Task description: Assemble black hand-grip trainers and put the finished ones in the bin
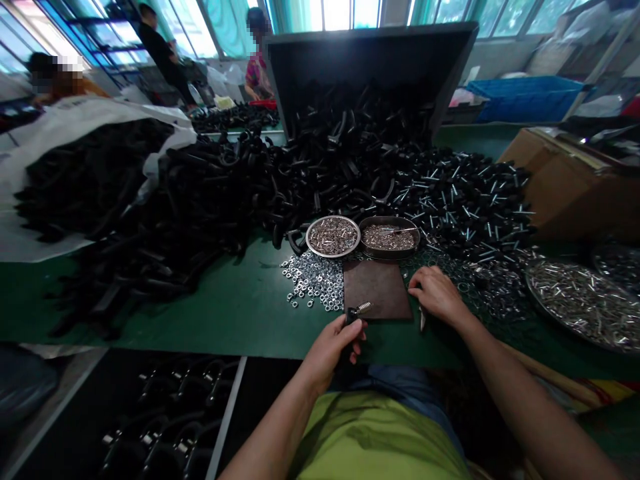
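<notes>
My left hand [334,343] is closed around a black part [351,315] with a metal spring or screw [365,308] sticking out of its top, over the near edge of a brown square plate [377,288]. To the right of the plate, my right hand [436,292] has its fingers drawn together near the table; what lies between the fingertips is too small to name. A small pointed metal tool [423,319] shows just below those fingers. Loose metal nuts [313,280] lie left of the plate. Behind it stand a round dish [333,237] and an oval tin [390,238] of small metal pieces.
Black parts [210,180] are heaped across the back, spilling from a tilted bin [373,60] and a white sack [50,233]. At right are black parts with metal pins [465,200], a large tray [590,300] and a cardboard box [565,180]. People work beyond.
</notes>
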Demonstrator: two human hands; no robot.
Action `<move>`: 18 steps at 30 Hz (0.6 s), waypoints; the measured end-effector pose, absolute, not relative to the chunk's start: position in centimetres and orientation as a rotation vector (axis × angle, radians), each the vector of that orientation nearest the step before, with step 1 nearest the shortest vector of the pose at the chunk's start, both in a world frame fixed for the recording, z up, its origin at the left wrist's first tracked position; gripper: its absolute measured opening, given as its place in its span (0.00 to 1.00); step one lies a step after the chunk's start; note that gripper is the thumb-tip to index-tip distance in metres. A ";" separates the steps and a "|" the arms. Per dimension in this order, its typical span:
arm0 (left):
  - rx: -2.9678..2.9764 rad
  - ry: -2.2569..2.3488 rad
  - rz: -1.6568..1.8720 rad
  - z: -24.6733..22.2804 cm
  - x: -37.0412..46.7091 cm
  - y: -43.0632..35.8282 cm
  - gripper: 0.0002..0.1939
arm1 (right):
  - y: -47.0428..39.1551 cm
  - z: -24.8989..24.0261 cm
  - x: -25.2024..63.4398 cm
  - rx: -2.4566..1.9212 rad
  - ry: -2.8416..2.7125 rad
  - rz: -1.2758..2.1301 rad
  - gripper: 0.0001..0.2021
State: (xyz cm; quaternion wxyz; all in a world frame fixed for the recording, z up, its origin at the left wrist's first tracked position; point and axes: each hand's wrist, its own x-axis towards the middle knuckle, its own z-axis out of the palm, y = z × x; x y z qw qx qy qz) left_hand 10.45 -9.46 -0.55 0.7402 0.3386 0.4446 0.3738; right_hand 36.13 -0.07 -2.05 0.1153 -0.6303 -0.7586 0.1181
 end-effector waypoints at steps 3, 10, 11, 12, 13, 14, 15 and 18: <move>0.651 0.952 0.826 -0.9 10.9 -9.1 0.23 | -1.8 -0.6 33.7 -1.588 -1.983 0.722 0.06; 0.372 0.807 0.756 -0.8 12.7 -8.3 0.31 | -6.7 2.6 26.5 -1.275 -1.830 1.250 0.07; 0.375 0.817 0.762 -0.8 12.9 -8.3 0.30 | -6.9 2.7 26.0 -1.317 -1.863 1.186 0.06; 0.388 0.836 0.771 -0.7 13.0 -8.4 0.30 | -7.0 2.6 25.8 -1.353 -1.886 1.133 0.05; 0.414 0.861 0.783 -0.7 13.1 -8.5 0.30 | -7.0 2.6 25.6 -1.378 -1.894 1.097 0.04; 0.449 0.889 0.791 -0.7 13.1 -8.6 0.30 | -7.0 2.5 25.7 -1.394 -1.887 1.073 0.04; 0.489 0.916 0.793 -0.6 13.1 -8.7 0.29 | -6.9 2.4 25.7 -1.401 -1.871 1.063 0.04; 0.610 0.981 0.794 -0.6 13.1 -9.0 0.27 | -6.9 2.2 26.0 -1.377 -1.824 1.055 0.07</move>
